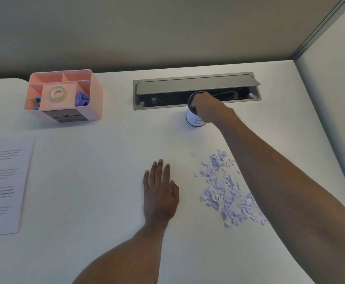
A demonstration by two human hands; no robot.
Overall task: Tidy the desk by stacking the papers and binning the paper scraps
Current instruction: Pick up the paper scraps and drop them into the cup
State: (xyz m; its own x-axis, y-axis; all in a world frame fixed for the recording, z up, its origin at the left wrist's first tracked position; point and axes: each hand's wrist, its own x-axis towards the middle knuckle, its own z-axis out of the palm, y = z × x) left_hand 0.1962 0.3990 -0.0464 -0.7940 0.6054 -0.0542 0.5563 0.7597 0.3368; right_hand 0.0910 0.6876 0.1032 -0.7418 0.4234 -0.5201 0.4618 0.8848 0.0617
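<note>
Lilac-white paper scraps (229, 191) lie in a loose heap on the worktop (106, 152) at about 4 o'clock in view, partly hidden by the right forearm. A few stray bits sit at the heap's 11 o'clock edge. Papers (3, 185), printed sheets, lie flat at 9 o'clock, cut off by the frame edge and well apart from the scraps. Small white bin (192, 119) with a dark rim stands upright at 1 o'clock, just in front of the grey cable hatch (196, 86). Right hand (207, 108) grips the bin from above, fingers curled over the rim; the bin's contents cannot be told. Left hand (160, 191) lies palm down on the worktop at 6 o'clock, fingers straight and close together, holding nothing. It is near the scraps' 9 o'clock side, not touching them. Hatch lid is propped up, with a dark cavity and cables under it. Pink organiser (95, 103) sits at 10 o'clock: tape roll (57, 94) in the middle compartment, purple clips (82, 98) in the right one, a blue item (37, 102) in the left one.
</note>
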